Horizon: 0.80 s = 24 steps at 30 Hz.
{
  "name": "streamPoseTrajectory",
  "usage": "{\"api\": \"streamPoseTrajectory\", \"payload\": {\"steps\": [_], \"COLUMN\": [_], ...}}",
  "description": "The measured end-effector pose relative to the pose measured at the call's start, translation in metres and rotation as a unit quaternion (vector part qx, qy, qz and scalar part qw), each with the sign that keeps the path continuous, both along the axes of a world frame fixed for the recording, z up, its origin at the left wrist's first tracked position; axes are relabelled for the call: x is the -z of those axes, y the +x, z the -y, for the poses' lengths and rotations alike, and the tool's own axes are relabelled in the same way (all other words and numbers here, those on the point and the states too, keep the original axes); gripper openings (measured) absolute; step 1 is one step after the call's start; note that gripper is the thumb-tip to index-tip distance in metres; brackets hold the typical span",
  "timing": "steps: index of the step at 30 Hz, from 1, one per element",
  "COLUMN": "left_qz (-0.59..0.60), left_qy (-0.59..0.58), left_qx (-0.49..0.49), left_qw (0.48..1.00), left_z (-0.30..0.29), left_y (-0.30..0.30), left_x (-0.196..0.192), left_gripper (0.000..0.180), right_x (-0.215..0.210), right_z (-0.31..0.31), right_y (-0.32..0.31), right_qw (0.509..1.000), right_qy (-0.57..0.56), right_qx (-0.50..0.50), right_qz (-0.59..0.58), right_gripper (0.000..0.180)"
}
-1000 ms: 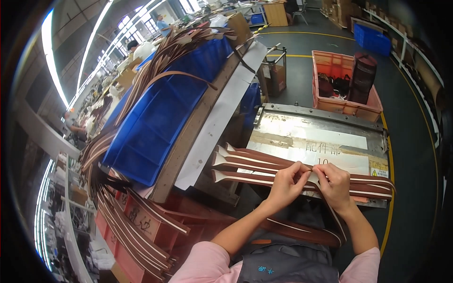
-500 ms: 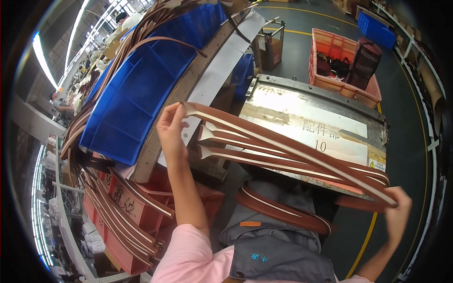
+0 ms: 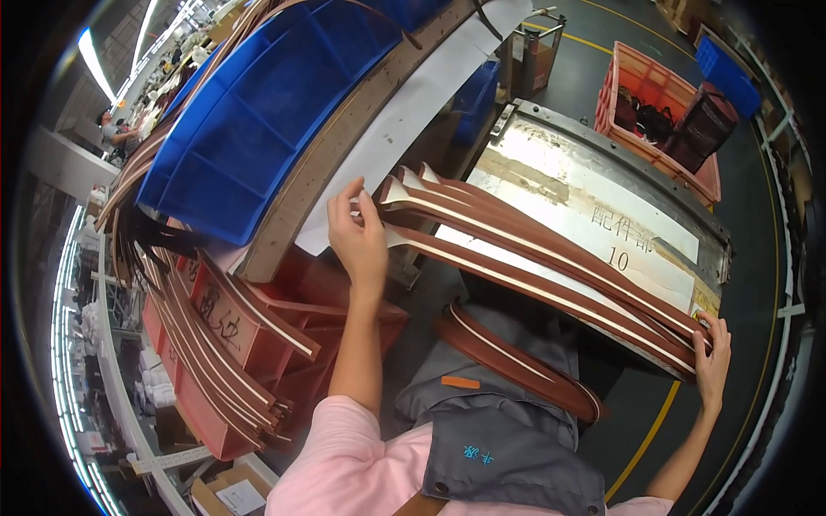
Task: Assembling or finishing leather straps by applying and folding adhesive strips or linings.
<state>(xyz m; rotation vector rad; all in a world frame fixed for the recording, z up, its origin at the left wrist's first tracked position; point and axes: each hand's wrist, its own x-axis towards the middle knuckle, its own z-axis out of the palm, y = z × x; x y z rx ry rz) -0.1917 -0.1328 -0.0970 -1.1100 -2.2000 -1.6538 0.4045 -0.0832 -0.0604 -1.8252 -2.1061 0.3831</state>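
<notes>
Several long brown leather strips [image 3: 516,232], each with a pale centre line, lie side by side over a metal-edged work surface [image 3: 525,138]. My left hand [image 3: 357,245] is beside their flared left ends, its fingers bent and apart, with no strip between them. At the strips' right ends is my right hand [image 3: 712,357], fingers loosely curved and parted, touching the ends. Whether it grips any strip is partly hidden. Another looped brown strip [image 3: 516,353] lies across the lap of my grey apron [image 3: 516,447].
A blue divided bin [image 3: 258,129] and a wooden ledge [image 3: 318,163] stand at the left. Below them, more strips [image 3: 206,353] hang over a red crate [image 3: 301,301]. An orange crate [image 3: 662,142] with dark items stands on the floor at the far right.
The raised strip has come down onto the others, and my left hand has let go of its end. My right hand has moved slightly down and left. The view has shifted.
</notes>
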Motion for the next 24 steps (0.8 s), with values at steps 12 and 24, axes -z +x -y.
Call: {"api": "streamPoseTrajectory", "payload": {"steps": [12, 24], "left_qz": [-0.261, -0.164], "left_qy": [-0.015, -0.041], "left_qx": [0.267, 0.315], "left_qw": [0.928, 0.934], "left_z": [0.036, -0.013], "left_y": [0.109, 0.091], "left_x": [0.057, 0.014], "left_gripper": [0.054, 0.022], "right_x": [0.014, 0.014], "right_z": [0.025, 0.017], "right_y": [-0.046, -0.062], "right_qw": [0.971, 0.98], "right_qy": [0.044, 0.104], "right_qx": [-0.161, -0.147], "right_qz": [0.172, 0.081], "right_gripper": [0.094, 0.063]}}
